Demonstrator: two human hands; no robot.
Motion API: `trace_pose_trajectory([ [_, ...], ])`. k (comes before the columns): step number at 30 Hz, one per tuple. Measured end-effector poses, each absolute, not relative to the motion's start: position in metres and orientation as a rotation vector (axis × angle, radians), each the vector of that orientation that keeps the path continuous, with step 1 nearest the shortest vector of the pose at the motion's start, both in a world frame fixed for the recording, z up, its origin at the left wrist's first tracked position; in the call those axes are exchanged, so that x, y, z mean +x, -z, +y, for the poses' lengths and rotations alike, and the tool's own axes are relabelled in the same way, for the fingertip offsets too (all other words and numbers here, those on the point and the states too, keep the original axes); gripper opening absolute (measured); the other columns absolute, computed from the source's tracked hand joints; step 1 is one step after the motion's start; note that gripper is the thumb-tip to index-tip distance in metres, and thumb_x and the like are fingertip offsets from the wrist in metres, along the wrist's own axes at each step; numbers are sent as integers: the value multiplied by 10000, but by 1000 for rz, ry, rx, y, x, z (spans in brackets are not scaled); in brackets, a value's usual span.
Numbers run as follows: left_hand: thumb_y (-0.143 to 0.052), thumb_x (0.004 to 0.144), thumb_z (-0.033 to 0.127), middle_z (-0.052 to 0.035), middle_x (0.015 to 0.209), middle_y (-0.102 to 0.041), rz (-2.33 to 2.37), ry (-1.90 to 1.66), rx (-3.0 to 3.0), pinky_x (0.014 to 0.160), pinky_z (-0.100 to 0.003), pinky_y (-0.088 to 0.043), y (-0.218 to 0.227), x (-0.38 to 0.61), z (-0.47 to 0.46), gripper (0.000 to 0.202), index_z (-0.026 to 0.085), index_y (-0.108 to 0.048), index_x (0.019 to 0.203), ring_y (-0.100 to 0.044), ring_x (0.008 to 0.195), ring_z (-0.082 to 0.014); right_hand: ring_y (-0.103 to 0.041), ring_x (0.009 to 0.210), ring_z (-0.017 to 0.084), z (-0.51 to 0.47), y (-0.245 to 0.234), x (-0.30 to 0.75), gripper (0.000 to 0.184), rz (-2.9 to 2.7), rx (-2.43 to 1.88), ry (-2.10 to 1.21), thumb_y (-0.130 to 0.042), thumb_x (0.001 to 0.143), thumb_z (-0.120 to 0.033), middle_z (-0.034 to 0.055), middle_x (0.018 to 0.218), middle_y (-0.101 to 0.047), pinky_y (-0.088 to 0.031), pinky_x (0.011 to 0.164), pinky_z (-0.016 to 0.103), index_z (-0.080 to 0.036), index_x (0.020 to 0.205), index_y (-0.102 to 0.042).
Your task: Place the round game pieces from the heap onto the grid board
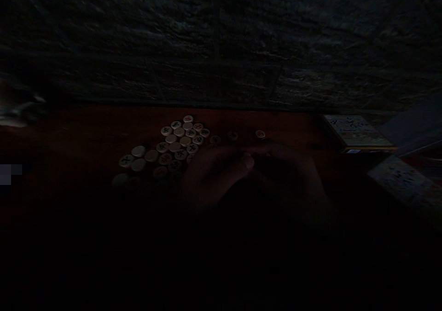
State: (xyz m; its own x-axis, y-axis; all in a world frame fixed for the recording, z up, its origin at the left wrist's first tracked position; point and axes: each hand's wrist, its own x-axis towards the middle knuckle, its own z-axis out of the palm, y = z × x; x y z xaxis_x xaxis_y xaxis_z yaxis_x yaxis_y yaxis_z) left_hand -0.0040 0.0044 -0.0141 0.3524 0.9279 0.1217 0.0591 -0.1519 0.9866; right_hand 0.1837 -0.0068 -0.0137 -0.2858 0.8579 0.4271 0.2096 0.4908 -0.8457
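Round wooden Chinese chess pieces (179, 141) lie flat and close together on a reddish-brown wooden table, some with black or red characters up and some blank side up. My left hand (216, 175) is curled at the right edge of this group and covers part of it. Its thumb is pressed toward the fingers. Close beside it, my right hand (293, 175) is bent inward in deep shadow. The two hands meet at the fingertips, and anything between the fingers is hidden by the dark. Just beyond them lies a single piece with a red character (260, 134).
A flat box with dark writing (355, 131) lies at the back right, and a similar printed panel (404, 177) is nearer to me. A dark stone-textured wall (214, 44) borders the table (79, 131) at the back. Something pale and blurred (20, 111) is at the far left.
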Motion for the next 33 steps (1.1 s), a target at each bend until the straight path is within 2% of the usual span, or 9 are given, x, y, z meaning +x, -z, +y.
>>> trace_pose_trajectory([
  [5, -653, 1001, 425, -6, 975, -830, 945, -958, 1551, 837, -275, -599, 16, -5, 4, 271, 223, -831, 1030, -776, 962, -206, -790, 962, 154, -5, 17, 184, 241, -1748, -872, -843, -804, 889, -147, 11, 1061, -825, -633, 879, 264, -225, 1112, -755],
  [10, -663, 1002, 447, 3, 1050, -833, 965, -985, 1566, 897, -265, -590, 17, -5, 3, 267, 258, -827, 1095, -769, 1042, -204, -790, 996, 172, -5, 16, 184, 254, -1763, -906, -843, -799, 888, -143, 30, 1096, -825, -639, 908, 294, -229, 1124, -762],
  [14, -634, 1017, 409, 1, 1059, -833, 972, -958, 1605, 885, -266, -596, 14, -5, 3, 260, 246, -826, 1081, -775, 1014, -201, -795, 970, 164, -5, 15, 184, 248, -1769, -902, -868, -785, 888, -119, 24, 1084, -828, -643, 881, 284, -226, 1108, -754],
  [19, -614, 1020, 410, -6, 976, -835, 1009, -945, 1648, 827, -279, -601, 13, -5, 4, 288, 215, -823, 1055, -783, 944, -208, -795, 942, 152, -2, 18, 184, 242, -1753, -865, -916, -775, 889, -121, 13, 1041, -823, -644, 846, 255, -226, 1105, -741],
  [24, -601, 1034, 402, -2, 1066, -837, 964, -949, 1663, 878, -283, -601, 14, -6, 4, 293, 233, -819, 1133, -779, 1012, -209, -794, 941, 153, -1, 17, 183, 229, -1743, -852, -983, -775, 892, -117, 6, 1034, -820, -644, 843, 261, -241, 1081, -737],
  [33, -598, 1041, 388, 18, 1070, -832, 960, -923, 1667, 895, -268, -590, 13, -6, 3, 283, 252, -817, 1157, -774, 1026, -197, -782, 963, 173, -2, 18, 184, 237, -1741, -890, -1023, -765, 900, -145, 17, 1043, -799, -640, 869, 296, -246, 1107, -709],
])
